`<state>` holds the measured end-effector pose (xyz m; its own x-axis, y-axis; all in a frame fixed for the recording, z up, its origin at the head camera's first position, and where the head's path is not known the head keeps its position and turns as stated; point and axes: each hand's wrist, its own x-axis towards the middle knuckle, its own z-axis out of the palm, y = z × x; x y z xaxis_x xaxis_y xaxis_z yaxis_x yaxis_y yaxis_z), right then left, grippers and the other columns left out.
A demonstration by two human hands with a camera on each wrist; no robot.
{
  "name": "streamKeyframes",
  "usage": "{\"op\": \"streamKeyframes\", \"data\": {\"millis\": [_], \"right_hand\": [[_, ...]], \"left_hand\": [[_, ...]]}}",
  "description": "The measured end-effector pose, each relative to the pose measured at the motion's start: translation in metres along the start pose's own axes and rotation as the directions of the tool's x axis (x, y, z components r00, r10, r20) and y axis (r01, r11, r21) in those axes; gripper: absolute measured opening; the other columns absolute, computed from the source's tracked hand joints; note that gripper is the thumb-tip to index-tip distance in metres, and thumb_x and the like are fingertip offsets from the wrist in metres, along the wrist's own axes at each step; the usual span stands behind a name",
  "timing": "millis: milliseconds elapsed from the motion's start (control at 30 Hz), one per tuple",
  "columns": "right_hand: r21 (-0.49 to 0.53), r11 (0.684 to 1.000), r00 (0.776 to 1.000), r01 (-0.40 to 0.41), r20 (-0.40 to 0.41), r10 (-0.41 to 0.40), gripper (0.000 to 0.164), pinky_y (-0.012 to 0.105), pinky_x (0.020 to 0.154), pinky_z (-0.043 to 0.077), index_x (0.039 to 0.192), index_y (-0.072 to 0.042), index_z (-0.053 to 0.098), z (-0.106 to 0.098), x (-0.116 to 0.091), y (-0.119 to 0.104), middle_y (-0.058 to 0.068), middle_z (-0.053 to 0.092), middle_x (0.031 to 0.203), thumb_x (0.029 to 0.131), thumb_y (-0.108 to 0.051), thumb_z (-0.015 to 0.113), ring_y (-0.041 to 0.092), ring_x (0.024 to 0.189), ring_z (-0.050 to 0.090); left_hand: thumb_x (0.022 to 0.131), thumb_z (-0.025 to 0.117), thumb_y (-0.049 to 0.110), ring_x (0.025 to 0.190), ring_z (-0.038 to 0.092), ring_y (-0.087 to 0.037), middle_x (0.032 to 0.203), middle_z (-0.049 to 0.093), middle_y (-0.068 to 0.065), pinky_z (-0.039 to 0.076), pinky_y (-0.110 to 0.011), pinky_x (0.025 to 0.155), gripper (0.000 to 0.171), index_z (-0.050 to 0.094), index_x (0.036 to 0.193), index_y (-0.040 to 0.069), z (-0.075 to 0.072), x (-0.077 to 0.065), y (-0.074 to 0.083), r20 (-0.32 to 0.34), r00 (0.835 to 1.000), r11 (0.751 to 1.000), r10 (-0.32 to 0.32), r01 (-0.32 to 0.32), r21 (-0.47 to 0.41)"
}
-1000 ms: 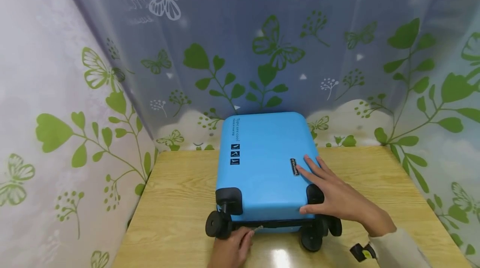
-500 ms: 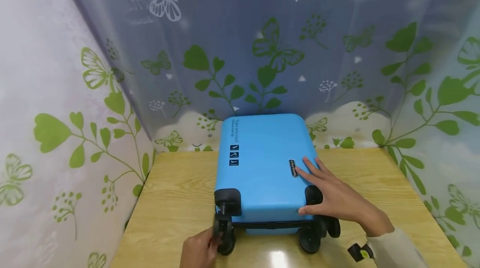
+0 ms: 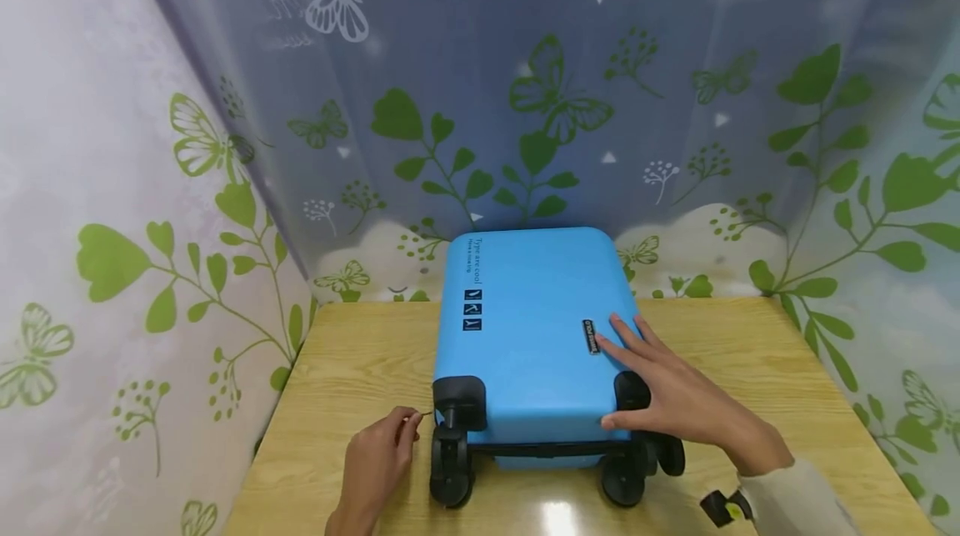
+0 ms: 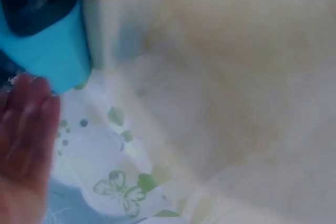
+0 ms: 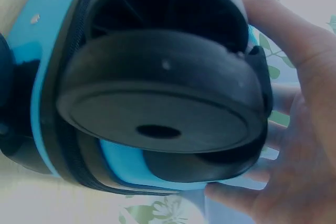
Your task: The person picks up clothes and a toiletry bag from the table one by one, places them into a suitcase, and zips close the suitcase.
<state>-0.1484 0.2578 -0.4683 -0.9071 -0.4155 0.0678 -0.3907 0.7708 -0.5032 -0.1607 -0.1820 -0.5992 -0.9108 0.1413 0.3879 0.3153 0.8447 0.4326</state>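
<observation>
A blue hard-shell suitcase (image 3: 532, 286) lies flat on the table, its wheeled end toward me. Beside its near left corner, my left hand (image 3: 375, 461) pinches a thin zipper pull (image 3: 427, 413). Blurred in the left wrist view, the left hand's fingers (image 4: 31, 108) reach the suitcase side. My right hand (image 3: 678, 394) rests on the near right corner, fingers spread over the top and thumb against the end face. The black zipper seam (image 3: 547, 449) runs across that end. A large black wheel (image 5: 163, 98) fills the right wrist view and hides part of the corner.
Black double wheels (image 3: 452, 469) jut out close to my left hand. Other wheels (image 3: 624, 478) stick out below the right hand. Wood-patterned table (image 3: 360, 353) extends on both sides. A leaf-and-butterfly curtain (image 3: 480, 119) hangs right behind the suitcase.
My left hand has moved left with the zipper pull, from the near end past the left wheels to the suitcase's left side. The left wheels have swivelled. My right hand stays in place.
</observation>
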Motion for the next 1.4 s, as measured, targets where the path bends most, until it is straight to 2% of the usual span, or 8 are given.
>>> {"op": "streamKeyframes", "data": {"millis": [167, 333, 567, 700, 900, 1100, 1333, 1400], "right_hand": [[0.220, 0.975, 0.998, -0.036, -0.036, 0.044, 0.090, 0.090, 0.112, 0.026, 0.174, -0.022, 0.032, 0.005, -0.003, 0.011, 0.015, 0.004, 0.185, 0.100, -0.045, 0.079, 0.059, 0.165, 0.003], [0.466, 0.869, 0.974, -0.165, -0.063, 0.219, 0.079, 0.081, 0.115, 0.037, 0.176, -0.017, 0.021, 0.008, -0.011, 0.026, 0.023, 0.002, 0.183, 0.112, -0.033, 0.065, 0.062, 0.162, 0.012], [0.573, 0.762, 0.927, -0.303, -0.010, 0.376, 0.084, 0.071, 0.113, 0.048, 0.177, -0.019, 0.015, 0.018, -0.017, 0.027, 0.028, 0.014, 0.180, 0.112, -0.039, 0.064, 0.059, 0.158, 0.028], [0.595, 0.751, 0.931, -0.287, -0.012, 0.366, 0.082, 0.071, 0.114, 0.047, 0.177, -0.020, 0.016, 0.022, -0.016, 0.026, 0.029, 0.017, 0.179, 0.112, -0.036, 0.063, 0.059, 0.158, 0.029], [0.604, 0.760, 0.942, -0.241, -0.044, 0.334, 0.075, 0.071, 0.115, 0.047, 0.176, -0.022, 0.020, 0.018, -0.018, 0.036, 0.025, 0.017, 0.181, 0.114, -0.033, 0.060, 0.060, 0.159, 0.028], [0.604, 0.778, 0.974, -0.171, -0.017, 0.227, 0.070, 0.021, 0.108, 0.051, 0.176, -0.020, 0.024, 0.008, -0.011, 0.050, 0.021, 0.021, 0.181, 0.115, -0.029, 0.058, 0.054, 0.161, 0.029], [0.598, 0.787, 0.979, -0.148, -0.024, 0.202, 0.062, 0.011, 0.101, 0.049, 0.172, -0.016, 0.037, -0.002, 0.002, 0.068, 0.019, 0.034, 0.177, 0.115, -0.027, 0.058, -0.010, 0.140, 0.048], [0.564, 0.814, 0.979, -0.137, -0.048, 0.197, 0.059, 0.011, 0.100, 0.049, 0.169, -0.014, 0.041, -0.004, 0.005, 0.071, 0.020, 0.039, 0.174, 0.114, -0.027, 0.059, -0.002, 0.142, 0.053]], "left_hand": [[0.112, 0.064, 0.035, 0.093, 0.079, -0.016, 0.110, 0.082, -0.001, 0.066, -0.034, 0.077, 0.027, 0.077, 0.127, 0.017, -0.018, 0.030, -0.002, 0.189, 0.975, 0.964, -0.117, 0.157, -0.214], [0.116, 0.054, 0.039, 0.128, 0.071, -0.034, 0.140, 0.072, -0.015, 0.066, -0.038, 0.093, 0.044, 0.064, 0.149, 0.012, -0.042, 0.072, 0.013, 0.294, 0.946, 0.814, -0.137, 0.276, -0.512], [0.113, 0.054, 0.055, 0.159, 0.043, -0.043, 0.176, 0.036, -0.015, 0.046, -0.060, 0.121, 0.072, 0.029, 0.174, 0.027, -0.039, 0.114, 0.042, 0.449, 0.889, 0.757, -0.090, 0.353, -0.549], [0.111, 0.057, 0.056, 0.164, 0.033, -0.043, 0.182, 0.025, -0.010, 0.036, -0.064, 0.127, 0.076, 0.025, 0.175, 0.031, -0.036, 0.110, 0.047, 0.465, 0.879, 0.750, -0.106, 0.378, -0.543], [0.114, 0.052, 0.051, 0.164, 0.032, -0.039, 0.180, 0.028, -0.006, 0.033, -0.062, 0.130, 0.063, 0.033, 0.172, 0.037, -0.038, 0.094, 0.060, 0.426, 0.902, 0.774, -0.066, 0.316, -0.549], [0.115, 0.053, 0.048, 0.164, 0.031, -0.037, 0.179, 0.029, -0.008, 0.036, -0.064, 0.127, 0.060, 0.035, 0.171, 0.039, -0.047, 0.063, 0.077, 0.378, 0.917, 0.797, -0.130, 0.323, -0.510], [0.113, 0.059, 0.045, 0.166, 0.023, -0.038, 0.180, 0.022, -0.016, 0.048, -0.056, 0.118, 0.060, 0.041, 0.169, 0.036, -0.055, 0.032, 0.096, 0.370, 0.914, 0.774, -0.166, 0.354, -0.525], [0.112, 0.062, 0.042, 0.166, 0.025, -0.038, 0.180, 0.023, -0.015, 0.051, -0.052, 0.116, 0.058, 0.044, 0.167, 0.035, -0.057, 0.028, 0.096, 0.364, 0.917, 0.763, -0.163, 0.351, -0.543]]}}
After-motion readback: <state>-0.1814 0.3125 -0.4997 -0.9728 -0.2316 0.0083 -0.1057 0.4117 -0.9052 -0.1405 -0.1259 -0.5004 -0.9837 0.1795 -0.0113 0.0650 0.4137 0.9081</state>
